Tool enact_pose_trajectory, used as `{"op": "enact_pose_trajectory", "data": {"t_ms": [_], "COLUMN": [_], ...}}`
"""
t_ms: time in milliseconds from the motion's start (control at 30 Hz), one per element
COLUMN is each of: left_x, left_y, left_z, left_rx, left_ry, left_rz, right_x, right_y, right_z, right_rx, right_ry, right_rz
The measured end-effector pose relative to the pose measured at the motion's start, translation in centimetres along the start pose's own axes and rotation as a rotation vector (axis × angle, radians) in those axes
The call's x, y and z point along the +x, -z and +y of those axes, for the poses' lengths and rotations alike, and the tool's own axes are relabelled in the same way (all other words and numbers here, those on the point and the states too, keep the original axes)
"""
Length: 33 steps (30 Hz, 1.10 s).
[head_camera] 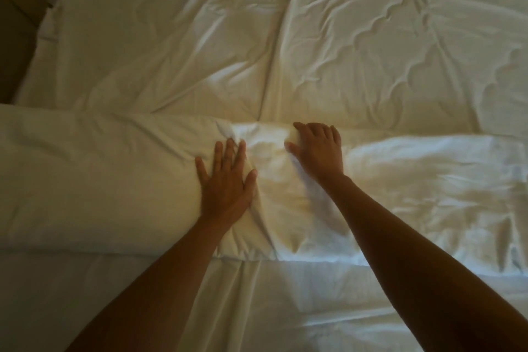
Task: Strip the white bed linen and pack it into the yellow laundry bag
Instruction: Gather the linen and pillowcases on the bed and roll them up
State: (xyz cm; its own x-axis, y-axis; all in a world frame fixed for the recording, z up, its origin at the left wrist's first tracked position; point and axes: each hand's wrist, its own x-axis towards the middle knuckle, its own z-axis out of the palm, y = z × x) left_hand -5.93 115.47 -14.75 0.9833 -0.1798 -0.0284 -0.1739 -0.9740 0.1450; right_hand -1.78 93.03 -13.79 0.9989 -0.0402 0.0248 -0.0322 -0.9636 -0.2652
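Observation:
White bed linen fills the view. A thick folded band of white duvet (114, 180) runs left to right across the middle, lying on a flatter creased white layer (285, 37) that stretches away from me. My left hand (225, 183) presses flat on the folded band with its fingers spread and straight. My right hand (318, 148) lies a little farther along the band's far edge, and its fingers bend over that edge. The yellow laundry bag is not in view.
A dark floor or wall strip (20, 23) shows past the bed's upper left corner. More white linen (285, 308) lies flat between the folded band and me.

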Motion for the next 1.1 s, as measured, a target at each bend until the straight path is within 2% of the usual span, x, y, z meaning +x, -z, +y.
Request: {"op": "enact_pose_trajectory", "data": {"t_ms": [100,300,533,633,733,833,933,1033,1100], "left_x": [0.5,2.0,3.0,3.1,3.3,3.3,1.9,-1.4,-3.4], "left_y": [0.1,1.0,-1.1,-1.0,-0.3,0.9,2.1,2.3,2.1], "left_z": [-0.1,-1.0,-1.6,-1.9,-1.5,-0.9,2.9,9.1,13.3], "left_rx": [0.006,-0.013,0.055,0.046,0.031,-0.016,-0.097,-0.116,-0.118], "left_ry": [-0.006,0.018,-0.007,0.008,0.031,0.113,0.222,0.151,0.084], "left_rz": [0.015,0.155,0.089,0.046,-0.004,-0.067,-0.194,-0.248,-0.243], "right_x": [0.6,4.0,4.3,4.0,0.8,-5.0,-9.7,-12.8,-14.5], "right_y": [-0.2,0.7,-2.6,-1.9,-1.2,-0.5,1.2,3.4,5.0], "right_z": [-0.1,0.6,0.9,0.4,0.5,1.7,3.5,6.3,8.6], "right_rx": [-0.166,-0.254,-0.235,-0.13,0.019,0.034,-0.025,-0.071,-0.073], "right_ry": [0.102,0.17,0.064,0.013,-0.017,-0.023,-0.056,-0.131,-0.226], "right_rz": [0.253,0.313,0.218,0.202,0.132,0.025,-0.054,-0.176,-0.162]}}
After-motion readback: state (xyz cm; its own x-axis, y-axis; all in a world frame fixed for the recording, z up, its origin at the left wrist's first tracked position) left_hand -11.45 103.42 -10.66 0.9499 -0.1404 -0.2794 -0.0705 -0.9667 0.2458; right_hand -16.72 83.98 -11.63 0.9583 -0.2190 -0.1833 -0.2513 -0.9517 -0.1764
